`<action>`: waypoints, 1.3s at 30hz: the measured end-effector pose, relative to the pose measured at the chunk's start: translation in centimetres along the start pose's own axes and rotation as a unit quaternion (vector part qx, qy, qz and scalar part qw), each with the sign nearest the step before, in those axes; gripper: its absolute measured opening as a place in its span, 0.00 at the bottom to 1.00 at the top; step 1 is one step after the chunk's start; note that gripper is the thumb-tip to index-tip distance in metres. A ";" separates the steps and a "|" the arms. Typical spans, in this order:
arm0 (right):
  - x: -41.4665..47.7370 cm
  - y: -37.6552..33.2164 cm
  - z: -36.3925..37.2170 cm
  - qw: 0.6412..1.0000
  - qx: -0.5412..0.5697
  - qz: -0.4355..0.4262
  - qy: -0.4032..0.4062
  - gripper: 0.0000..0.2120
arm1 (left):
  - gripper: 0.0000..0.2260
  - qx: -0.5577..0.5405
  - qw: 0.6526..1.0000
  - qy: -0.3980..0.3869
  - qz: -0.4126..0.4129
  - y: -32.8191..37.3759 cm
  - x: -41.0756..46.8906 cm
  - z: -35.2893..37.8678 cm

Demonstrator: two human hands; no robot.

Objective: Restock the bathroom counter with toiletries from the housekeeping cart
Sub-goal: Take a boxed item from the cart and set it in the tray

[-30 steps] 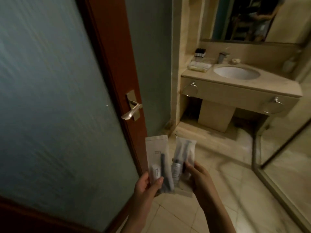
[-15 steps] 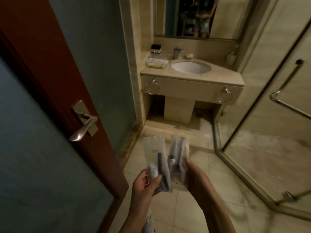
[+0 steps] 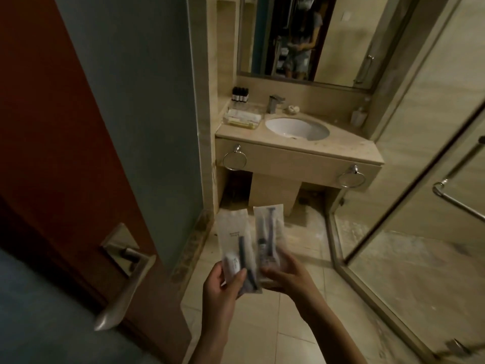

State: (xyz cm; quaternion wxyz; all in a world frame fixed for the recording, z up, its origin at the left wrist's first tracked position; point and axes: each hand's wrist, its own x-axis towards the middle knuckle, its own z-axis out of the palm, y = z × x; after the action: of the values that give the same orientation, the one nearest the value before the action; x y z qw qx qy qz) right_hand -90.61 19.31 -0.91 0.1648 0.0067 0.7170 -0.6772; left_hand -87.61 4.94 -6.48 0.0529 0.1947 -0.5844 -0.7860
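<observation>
My left grip (image 3: 223, 287) pinches a packet (image 3: 234, 239), thumb across its lower end. My right grip (image 3: 288, 277) clamps a second packet (image 3: 270, 227) just beside it, and their edges overlap. Both packets stand upright above the grips. The table (image 3: 301, 153) lies well beyond the grips, with bottles (image 3: 239, 94) and a tray (image 3: 242, 119) left of the sink (image 3: 296, 128).

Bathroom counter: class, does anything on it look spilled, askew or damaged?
Nothing stands out. The dark bottles stand upright in a row, the tray of packets lies flat left of the basin, and no spill shows in this dim view.
</observation>
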 end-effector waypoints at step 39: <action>32.4 -9.5 -12.8 0.982 -0.017 -0.136 0.131 0.04 | 0.04 0.039 0.998 0.026 -0.050 6.4 27.7 13.9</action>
State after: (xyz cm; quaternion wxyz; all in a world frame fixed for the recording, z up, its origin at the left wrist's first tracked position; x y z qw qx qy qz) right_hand -126.42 24.08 0.67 -0.0238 -0.0048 0.7383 -0.6741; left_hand -119.08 6.82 -3.83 0.0209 0.2457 -0.6028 -0.7588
